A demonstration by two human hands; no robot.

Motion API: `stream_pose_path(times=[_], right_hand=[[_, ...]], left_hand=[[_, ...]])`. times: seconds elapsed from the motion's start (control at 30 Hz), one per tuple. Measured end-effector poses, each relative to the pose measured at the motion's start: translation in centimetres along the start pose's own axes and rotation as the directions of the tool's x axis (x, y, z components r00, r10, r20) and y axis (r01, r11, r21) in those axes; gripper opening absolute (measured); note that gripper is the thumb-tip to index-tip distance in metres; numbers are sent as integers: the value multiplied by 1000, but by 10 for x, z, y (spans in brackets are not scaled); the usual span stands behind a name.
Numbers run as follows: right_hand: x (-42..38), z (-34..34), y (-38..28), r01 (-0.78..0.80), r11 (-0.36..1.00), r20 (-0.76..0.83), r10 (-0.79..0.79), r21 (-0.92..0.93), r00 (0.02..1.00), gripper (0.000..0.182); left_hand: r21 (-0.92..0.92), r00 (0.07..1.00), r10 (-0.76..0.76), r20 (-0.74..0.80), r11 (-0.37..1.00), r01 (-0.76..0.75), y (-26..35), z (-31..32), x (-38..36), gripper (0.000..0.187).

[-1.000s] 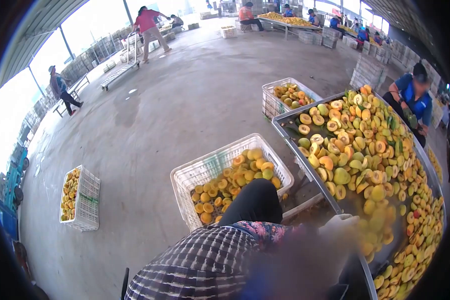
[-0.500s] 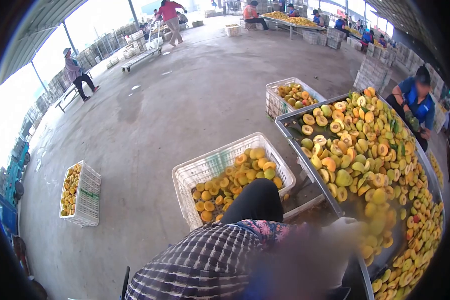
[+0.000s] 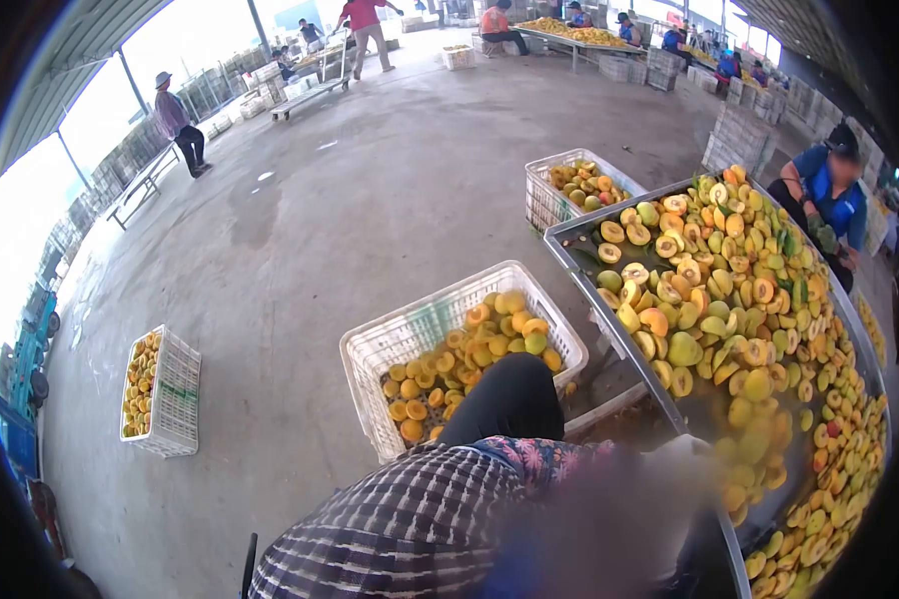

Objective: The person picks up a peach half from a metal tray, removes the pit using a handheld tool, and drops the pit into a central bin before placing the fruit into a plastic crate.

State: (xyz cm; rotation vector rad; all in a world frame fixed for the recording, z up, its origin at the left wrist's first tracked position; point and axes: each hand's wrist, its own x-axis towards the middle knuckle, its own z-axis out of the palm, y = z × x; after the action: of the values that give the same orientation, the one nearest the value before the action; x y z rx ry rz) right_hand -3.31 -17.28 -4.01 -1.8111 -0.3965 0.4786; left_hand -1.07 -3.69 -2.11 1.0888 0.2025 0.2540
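Note:
My left hand (image 3: pixel 681 461), in a pale glove, is at the near edge of a metal-rimmed sorting table (image 3: pixel 609 324). A heavy blur covers its fingers, so any grip on something is hidden. Beside it lie blurred yellow fruits (image 3: pixel 754 424), part of a broad heap of halved yellow-orange stone fruit (image 3: pixel 719 275), like peaches or apricots. My right hand cannot be made out; a dark smear fills the bottom of the view. By my knee (image 3: pixel 514 394) stands a white plastic crate (image 3: pixel 370 349) partly filled with halved fruit.
Another white crate (image 3: pixel 178 399) of fruit stands on the floor at left, and one more (image 3: pixel 549 205) behind the table. A co-worker in blue (image 3: pixel 834 200) sits across the table. Further back are a person in red (image 3: pixel 363 20), a flat cart (image 3: pixel 310 98) and stacked crates (image 3: pixel 739 140).
The view has shifted slightly. At far left, a person in a hat has moved to the right. The person in red and the cart have also shifted right. My left hand stays about where it was.

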Motion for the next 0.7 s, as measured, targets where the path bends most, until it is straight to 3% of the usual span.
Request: stream_pose_path(times=[0.1,0.2,0.27,0.3,0.4,0.43,0.53,0.57,0.6,0.63,0.67,0.7], right_hand=[[-4,4,-17,-191,932,81,175,307,981,45],[3,14,21,218,974,-217,-228,-67,949,35],[-11,12,-31,-60,981,-46,69,186,997,31],[-15,11,-49,-212,935,65,201,286,977,29],[-13,12,-33,-343,811,55,361,475,931,23],[-21,8,-49,-398,645,268,295,652,917,25],[-18,3,-49,-538,399,401,380,743,834,31],[-20,4,-55,-554,363,409,405,749,818,32],[-21,4,-58,-558,317,399,444,767,802,34],[-18,2,-47,-552,276,482,283,787,829,34],[-15,-1,-35,-558,233,548,112,796,829,34],[-18,-3,-40,-575,173,550,175,800,817,34]], left_hand=[[-196,997,-1,73,981,16,-10,-3,-1,31],[-39,988,-21,154,999,28,3,-9,4,34],[260,946,-145,289,963,69,19,-19,15,36],[202,952,-101,289,978,42,17,-19,14,36],[64,960,13,280,997,-33,-4,-14,10,36],[42,961,42,274,998,-56,-12,-12,13,36],[180,925,111,364,966,-187,-22,-19,31,30],[274,924,-23,381,958,-89,6,-21,22,26],[294,913,27,407,943,-158,22,-24,17,22],[404,847,244,472,795,-453,-20,-33,37,24],[320,934,-94,345,947,-23,-5,-24,22,30],[363,892,43,450,904,-227,5,-22,25,37]])
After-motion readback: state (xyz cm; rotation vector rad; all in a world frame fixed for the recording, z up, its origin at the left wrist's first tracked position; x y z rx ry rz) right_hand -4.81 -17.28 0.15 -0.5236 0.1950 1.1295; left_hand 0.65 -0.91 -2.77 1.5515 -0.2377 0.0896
